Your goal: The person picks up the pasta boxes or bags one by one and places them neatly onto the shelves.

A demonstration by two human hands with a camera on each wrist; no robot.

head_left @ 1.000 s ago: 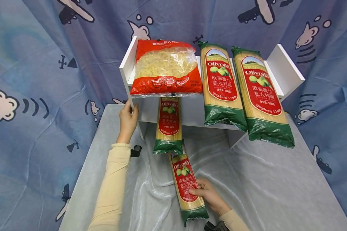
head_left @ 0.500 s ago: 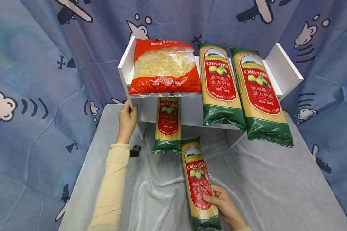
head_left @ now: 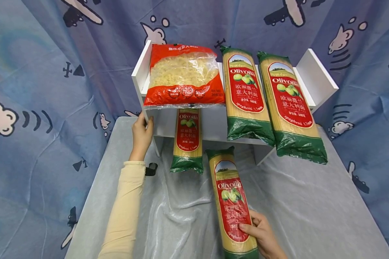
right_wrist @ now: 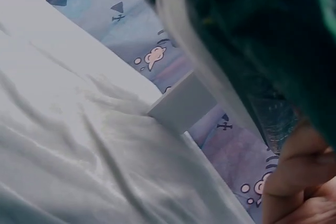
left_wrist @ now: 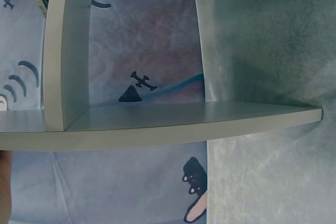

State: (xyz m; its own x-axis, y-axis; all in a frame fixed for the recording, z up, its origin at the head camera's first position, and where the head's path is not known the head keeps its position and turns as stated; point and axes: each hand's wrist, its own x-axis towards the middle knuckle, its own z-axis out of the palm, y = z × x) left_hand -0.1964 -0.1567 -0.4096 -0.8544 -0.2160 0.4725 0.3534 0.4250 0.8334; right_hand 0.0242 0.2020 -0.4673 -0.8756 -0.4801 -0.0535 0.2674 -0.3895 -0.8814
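My right hand (head_left: pixel 262 232) grips a spaghetti pack (head_left: pixel 230 183) low on its right side, thumb across the red label. The pack tilts slightly, its green top end just below the white shelf (head_left: pixel 321 84). In the right wrist view its dark green end (right_wrist: pixel 252 35) fills the upper right, and curled fingers (right_wrist: pixel 294 177) show beneath. On the far left, my left hand (head_left: pixel 142 133) holds the shelf's side panel, thumb toward the inner side. The left wrist view shows that panel's edge (left_wrist: pixel 157 136) and only a sliver of hand (left_wrist: pixel 4 187).
On the upper level lie a red bag of short pasta (head_left: pixel 184 75) and two spaghetti packs, one in the middle (head_left: pixel 246 90) and one at right (head_left: pixel 291 104). Another spaghetti pack (head_left: pixel 188 140) juts from the lower level. Grey cloth (head_left: pixel 311 201) covers the table; a blue patterned curtain (head_left: pixel 45 144) hangs around.
My right hand has carried the spaghetti pack to the right, away from below the pack on the lower level, and it appears larger. The left hand keeps its place on the shelf.
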